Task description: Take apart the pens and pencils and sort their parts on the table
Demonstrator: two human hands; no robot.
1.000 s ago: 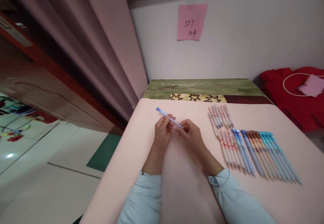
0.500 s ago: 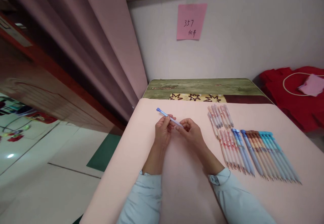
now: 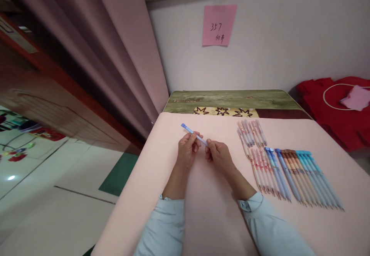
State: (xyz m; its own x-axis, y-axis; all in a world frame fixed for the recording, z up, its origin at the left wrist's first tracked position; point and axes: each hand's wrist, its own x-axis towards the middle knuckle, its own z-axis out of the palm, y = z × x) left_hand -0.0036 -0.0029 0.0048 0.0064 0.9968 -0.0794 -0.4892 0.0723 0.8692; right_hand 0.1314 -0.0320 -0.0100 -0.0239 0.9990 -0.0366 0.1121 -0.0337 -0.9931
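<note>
A blue pen (image 3: pixel 188 129) with a darker blue end slants between my two hands above the table. My left hand (image 3: pixel 187 149) pinches its middle between thumb and fingers. At the lower right end of the pen, my right hand (image 3: pixel 221 154) is closed, thumb and fingers pressed round the tip, which they hide. To the right lies a row of pens: pink ones (image 3: pixel 261 167), blue ones (image 3: pixel 276 171), brown ones (image 3: pixel 295 175) and turquoise ones (image 3: pixel 318 179), tips toward me. Shorter clear pen parts (image 3: pixel 252 133) lie behind the pink pens.
A pale pink cover (image 3: pixel 214 217) lies over the table, whose green patterned top (image 3: pixel 231 98) shows at the back. A pink note (image 3: pixel 219 25) is stuck to the wall. Red cloth (image 3: pixel 323 109) lies at the right. A curtain (image 3: pixel 121 48) and wooden panel (image 3: pixel 58 90) stand at the left.
My right hand has turned and its fingers have closed round the pen's lower end. The pen has shifted slightly to the right with my left hand. The row of pens has not moved.
</note>
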